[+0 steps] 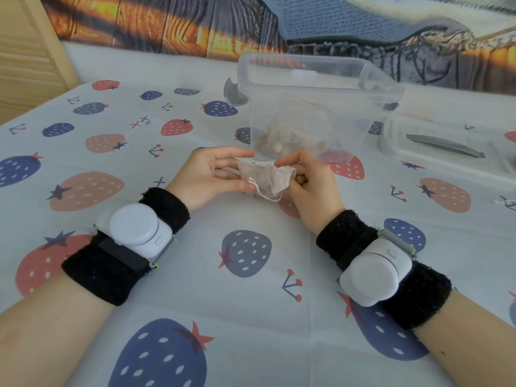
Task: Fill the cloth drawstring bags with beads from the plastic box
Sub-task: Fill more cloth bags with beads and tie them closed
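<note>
A small beige cloth drawstring bag (265, 178) is held just above the table between both hands, its white cord looping down below it. My left hand (212, 174) pinches the bag's left edge with thumb and fingers. My right hand (310, 182) pinches the top right edge, its other fingers curled. Right behind the bag stands the clear plastic box (312, 107), open, with wooden beads (272, 145) lying at its bottom.
The box's clear lid (446, 152) with a grey handle lies on the right. A strawberry-print cloth (245, 275) covers the table. Another white cord (506, 203) shows at the right edge. A wooden panel (25, 51) stands at the far left.
</note>
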